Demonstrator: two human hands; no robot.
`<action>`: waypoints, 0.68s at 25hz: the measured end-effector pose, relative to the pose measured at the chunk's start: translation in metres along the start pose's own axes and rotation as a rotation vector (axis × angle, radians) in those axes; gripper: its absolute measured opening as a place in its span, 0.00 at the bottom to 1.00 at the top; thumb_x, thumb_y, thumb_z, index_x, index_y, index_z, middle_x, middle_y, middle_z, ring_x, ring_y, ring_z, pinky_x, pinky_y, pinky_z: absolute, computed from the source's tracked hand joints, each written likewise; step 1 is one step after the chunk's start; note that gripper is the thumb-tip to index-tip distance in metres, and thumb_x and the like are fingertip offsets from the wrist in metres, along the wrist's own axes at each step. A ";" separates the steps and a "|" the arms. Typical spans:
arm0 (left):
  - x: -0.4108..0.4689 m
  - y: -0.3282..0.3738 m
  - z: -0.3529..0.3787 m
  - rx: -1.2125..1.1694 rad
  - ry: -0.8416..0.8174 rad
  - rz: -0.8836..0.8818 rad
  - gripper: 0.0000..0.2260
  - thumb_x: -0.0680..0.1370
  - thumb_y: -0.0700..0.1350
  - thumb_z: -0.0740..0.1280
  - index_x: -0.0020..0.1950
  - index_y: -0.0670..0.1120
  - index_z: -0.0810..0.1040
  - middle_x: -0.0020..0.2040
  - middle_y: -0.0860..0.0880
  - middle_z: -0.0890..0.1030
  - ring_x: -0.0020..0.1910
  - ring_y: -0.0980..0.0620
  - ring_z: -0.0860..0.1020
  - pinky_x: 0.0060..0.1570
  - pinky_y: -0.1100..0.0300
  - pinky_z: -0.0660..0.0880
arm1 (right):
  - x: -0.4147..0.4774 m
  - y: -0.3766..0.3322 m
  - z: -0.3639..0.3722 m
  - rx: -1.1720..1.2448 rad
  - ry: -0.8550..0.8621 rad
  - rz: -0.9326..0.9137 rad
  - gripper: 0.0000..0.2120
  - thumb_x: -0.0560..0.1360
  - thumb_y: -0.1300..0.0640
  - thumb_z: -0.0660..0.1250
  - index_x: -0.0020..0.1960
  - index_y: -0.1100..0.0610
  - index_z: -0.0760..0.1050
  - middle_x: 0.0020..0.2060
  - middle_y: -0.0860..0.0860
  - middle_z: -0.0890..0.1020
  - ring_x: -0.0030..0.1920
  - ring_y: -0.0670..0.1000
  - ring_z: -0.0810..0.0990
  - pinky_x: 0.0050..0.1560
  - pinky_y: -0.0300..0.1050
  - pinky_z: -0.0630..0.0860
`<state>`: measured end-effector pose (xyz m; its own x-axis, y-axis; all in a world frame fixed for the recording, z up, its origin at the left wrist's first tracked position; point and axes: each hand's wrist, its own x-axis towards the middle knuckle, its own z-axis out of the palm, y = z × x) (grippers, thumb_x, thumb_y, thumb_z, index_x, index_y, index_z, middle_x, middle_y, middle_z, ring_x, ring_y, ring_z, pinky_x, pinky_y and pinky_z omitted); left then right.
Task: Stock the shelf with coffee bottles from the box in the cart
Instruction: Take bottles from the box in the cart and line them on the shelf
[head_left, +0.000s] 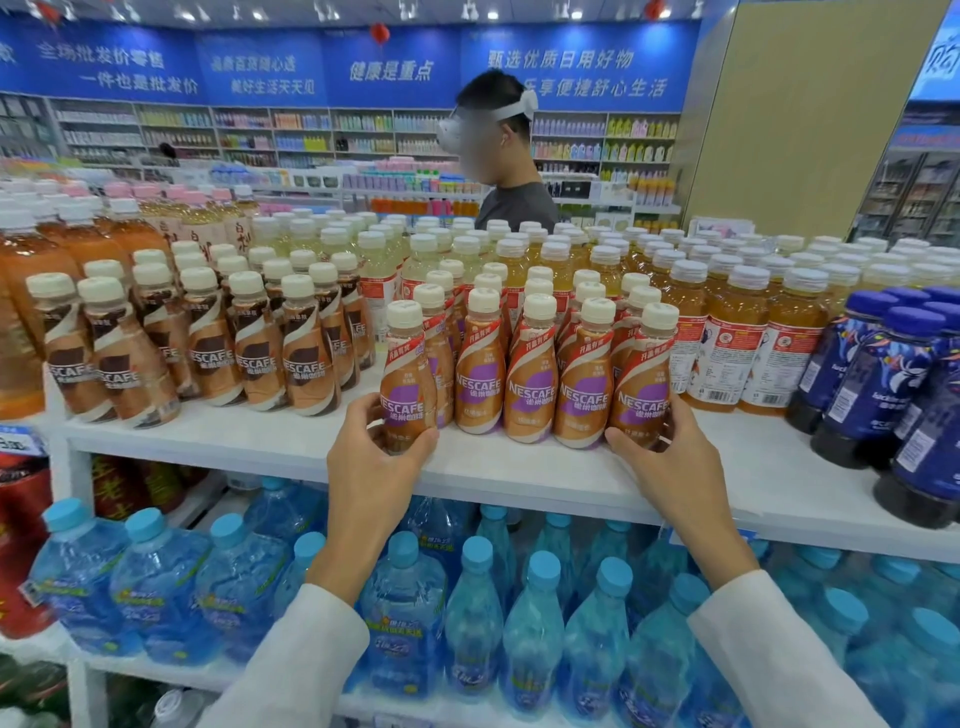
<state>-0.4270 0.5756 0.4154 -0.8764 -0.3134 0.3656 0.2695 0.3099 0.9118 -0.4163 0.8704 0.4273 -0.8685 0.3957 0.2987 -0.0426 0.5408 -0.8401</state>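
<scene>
fingers (363, 411) of left hand (371, 460) and right hand (662, 465) grip coffee bottles (531, 387) — amber bottles (737, 332) behind.

Coffee bottles (532, 384): plastic, wrapped in glossy printed film in copper, purple and red. Their caps (540, 306): cream plastic, matt, finely ribbed round the side. Shelf (493, 467): white board, smooth and matt. Water bottles (405, 623): thin clear plastic, ridged and shiny, with smooth light-blue plastic caps. Tea bottles (727, 353): clear plastic with smooth printed labels and white ribbed caps. Dark bottles (878, 384): glossy navy printed film, blue plastic caps. Sleeves (291, 670): white cloth, matt. Wall panel (810, 114): beige, matt, even. Banner (332, 67): smooth blue print with a slight sheen.
</scene>
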 end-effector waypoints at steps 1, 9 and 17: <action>-0.001 0.000 0.001 0.001 0.008 0.001 0.27 0.70 0.52 0.80 0.64 0.58 0.72 0.57 0.59 0.80 0.54 0.59 0.81 0.46 0.69 0.75 | 0.000 0.000 0.000 -0.001 0.003 0.000 0.38 0.74 0.44 0.74 0.78 0.47 0.61 0.72 0.48 0.74 0.68 0.53 0.76 0.67 0.55 0.75; -0.003 0.000 0.003 0.002 0.035 0.013 0.28 0.70 0.52 0.80 0.66 0.55 0.73 0.58 0.56 0.81 0.54 0.57 0.81 0.46 0.70 0.75 | 0.000 -0.001 0.002 -0.027 0.012 0.001 0.37 0.75 0.45 0.73 0.78 0.48 0.60 0.73 0.48 0.73 0.69 0.53 0.75 0.68 0.55 0.74; -0.004 -0.004 0.006 0.023 0.029 0.027 0.30 0.71 0.53 0.79 0.69 0.54 0.71 0.62 0.53 0.80 0.59 0.53 0.80 0.53 0.64 0.78 | -0.002 -0.001 0.001 -0.032 0.004 -0.016 0.36 0.75 0.46 0.73 0.78 0.48 0.61 0.72 0.49 0.74 0.68 0.53 0.75 0.67 0.54 0.74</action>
<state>-0.4265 0.5806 0.4091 -0.8568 -0.3308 0.3957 0.2833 0.3393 0.8970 -0.4153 0.8683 0.4273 -0.8657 0.3901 0.3137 -0.0402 0.5705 -0.8203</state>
